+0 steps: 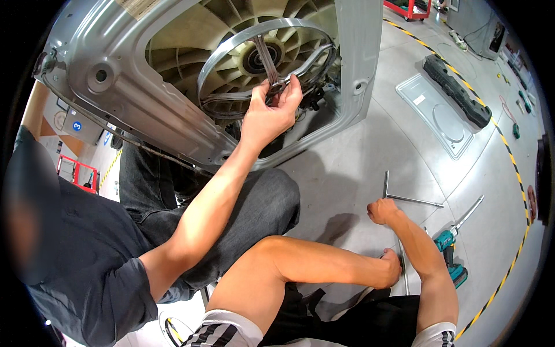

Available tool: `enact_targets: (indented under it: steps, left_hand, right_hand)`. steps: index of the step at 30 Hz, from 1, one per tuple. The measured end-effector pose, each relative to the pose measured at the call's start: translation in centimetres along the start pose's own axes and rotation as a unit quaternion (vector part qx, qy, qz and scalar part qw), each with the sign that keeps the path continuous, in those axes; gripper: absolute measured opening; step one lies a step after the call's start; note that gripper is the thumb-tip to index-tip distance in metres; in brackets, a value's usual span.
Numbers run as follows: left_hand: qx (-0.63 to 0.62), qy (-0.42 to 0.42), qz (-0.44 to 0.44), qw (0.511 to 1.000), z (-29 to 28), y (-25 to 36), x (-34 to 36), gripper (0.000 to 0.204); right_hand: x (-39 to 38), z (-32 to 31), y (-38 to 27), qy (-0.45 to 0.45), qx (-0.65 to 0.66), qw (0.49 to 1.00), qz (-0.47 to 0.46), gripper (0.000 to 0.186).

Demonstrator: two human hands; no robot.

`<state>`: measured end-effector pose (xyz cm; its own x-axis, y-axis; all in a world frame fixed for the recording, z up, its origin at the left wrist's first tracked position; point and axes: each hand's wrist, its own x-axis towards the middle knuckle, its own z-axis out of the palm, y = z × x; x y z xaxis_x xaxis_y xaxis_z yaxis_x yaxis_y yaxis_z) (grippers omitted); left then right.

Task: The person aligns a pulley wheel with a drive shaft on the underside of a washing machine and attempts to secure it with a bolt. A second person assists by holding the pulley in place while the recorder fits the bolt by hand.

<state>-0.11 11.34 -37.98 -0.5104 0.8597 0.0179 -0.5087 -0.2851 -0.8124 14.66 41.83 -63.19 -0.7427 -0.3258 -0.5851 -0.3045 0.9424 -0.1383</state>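
Observation:
My right hand (384,211) is closed around a steel T-handle wrench (416,200), whose bars stick out above and to the right of the fist. Below it, my left hand (388,270) is curled at the lower part of the rod, its thumb up; the fingers are partly hidden. A teal cordless drill (445,240) with a long shaft lies just right of my right forearm. At the upper left, a co-worker's hand (272,113) holds the hub of a silver spoked pulley (231,43) in front of a grey metal cabinet (124,43).
Inside the cabinet opening sits a pale ribbed drum (202,29). A grey panel (430,113) and a long black plastic part (457,92) lie on the floor at the right, beside striped tape (513,144). The co-worker's bent knee (277,196) is to my left.

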Motion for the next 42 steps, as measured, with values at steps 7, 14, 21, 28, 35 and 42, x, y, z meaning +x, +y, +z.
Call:
enact_targets:
  steps: [7, 14, 21, 28, 35, 42]
  left_hand:
    - [-0.054, -0.005, 0.01, 0.998, -4.7, -1.5, -0.3, 0.043]
    - [-0.769, 0.103, 0.461, 0.431, -30.7, -12.0, 5.8, 0.036]
    - [-0.797, 0.074, 0.465, 0.378, -32.2, -11.2, 5.5, 0.025]
    - [-0.778, 0.096, 0.478, 0.397, -31.9, -11.3, 5.3, 0.023]
    - [-0.785, 0.091, 0.467, 0.396, -31.9, -11.2, 5.3, 0.022]
    - [-0.79, 0.093, 0.461, 0.394, -32.4, -10.9, 5.2, 0.021]
  right_hand:
    - [1.0, 0.3, -0.7, -0.01, -0.017, 1.0, -0.01, 0.024]
    - [0.9, 1.0, -0.2, -0.016, -0.019, 1.0, -0.001, 0.024]
    - [0.4, 0.4, -0.5, -0.035, -0.02, 0.999, -0.002, 0.025]
    - [0.2, 0.3, -0.3, -0.041, -0.02, 0.999, 0.008, 0.026]
    - [0.3, 0.4, -0.4, -0.041, -0.016, 0.999, 0.003, 0.025]
    - [0.8, 1.8, 0.4, -0.001, -0.004, 1.0, 0.005, 0.021]
